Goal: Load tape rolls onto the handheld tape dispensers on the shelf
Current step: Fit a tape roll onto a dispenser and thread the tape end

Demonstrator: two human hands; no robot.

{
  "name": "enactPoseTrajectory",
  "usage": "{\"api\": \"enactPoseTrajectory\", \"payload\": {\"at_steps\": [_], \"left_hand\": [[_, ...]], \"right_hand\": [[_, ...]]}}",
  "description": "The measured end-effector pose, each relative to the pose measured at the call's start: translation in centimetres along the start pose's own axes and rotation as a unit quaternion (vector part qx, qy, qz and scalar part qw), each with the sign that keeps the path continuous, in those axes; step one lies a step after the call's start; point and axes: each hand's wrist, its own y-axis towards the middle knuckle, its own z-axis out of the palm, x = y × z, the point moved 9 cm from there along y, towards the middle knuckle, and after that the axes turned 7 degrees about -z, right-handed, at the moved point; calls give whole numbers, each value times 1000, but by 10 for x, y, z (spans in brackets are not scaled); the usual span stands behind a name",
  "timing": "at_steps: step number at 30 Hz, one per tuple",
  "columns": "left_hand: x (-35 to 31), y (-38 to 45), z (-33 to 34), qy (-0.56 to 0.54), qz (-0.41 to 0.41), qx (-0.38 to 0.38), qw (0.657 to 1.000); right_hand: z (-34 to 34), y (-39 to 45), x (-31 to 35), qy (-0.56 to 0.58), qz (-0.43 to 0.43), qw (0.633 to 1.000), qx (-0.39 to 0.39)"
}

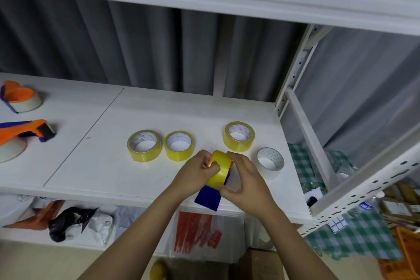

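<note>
Shelf (95, 166), white board, working level of a metal rack; carries all task items. Item in hand: one yellow tape roll (219, 170) seated on a handheld dispenser (208, 199), blue handle end pointing toward the person, orange parts showing at the roll's top edge; held just above the shelf's front edge, near the middle of the view. Left hand (195, 174) has its fingers curled round the roll's left side and the orange part, apparently to steady the assembly. Right hand (244, 183) cups the roll's right side, thumb and fingertips pinching near its lower edge, likely to press the roll home or find the tape's free end; which of the two cannot be told. Spare stock, lying flat with cores upward so each can be lifted from above: two yellow rolls touching or nearly so, the left spare (144, 145) and the middle spare (179, 145); a third yellow roll (239, 136) set apart farther right; one clear roll (271, 158) just beside the right hand. Far left, well apart: two orange-and-blue dispensers, the rear dispenser (20, 97) and the front dispenser (21, 137), each already bearing a pale roll, judged finished. Loading judged partway through.
</note>
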Motion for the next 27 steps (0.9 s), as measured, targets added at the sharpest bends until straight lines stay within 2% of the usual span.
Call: {"api": "enactPoseTrajectory", "payload": {"at_steps": [3,8,15,19,22,24,25,27], "left_hand": [[-1,1,-2,3,-3,-17,1000],[3,-3,0,-19,-8,39,999],[2,-6,2,-49,-5,74,996],[5,-6,3,-47,-5,90,995],[8,-7,3,-49,-8,93,994],[9,-7,0,-48,-12,78,996],[10,-6,-1,-47,-9,69,996],[9,-5,-3,-46,8,59,997]], "right_hand": [[-2,5,-6,-23,9,1000,11],[4,10,-15,-14,31,997,67],[6,18,-19,100,79,989,75],[14,19,-26,212,139,963,92],[21,17,-35,247,182,946,108],[23,18,-35,223,179,953,104],[18,19,-32,180,156,968,82],[-6,23,-13,49,60,997,-14]]}}
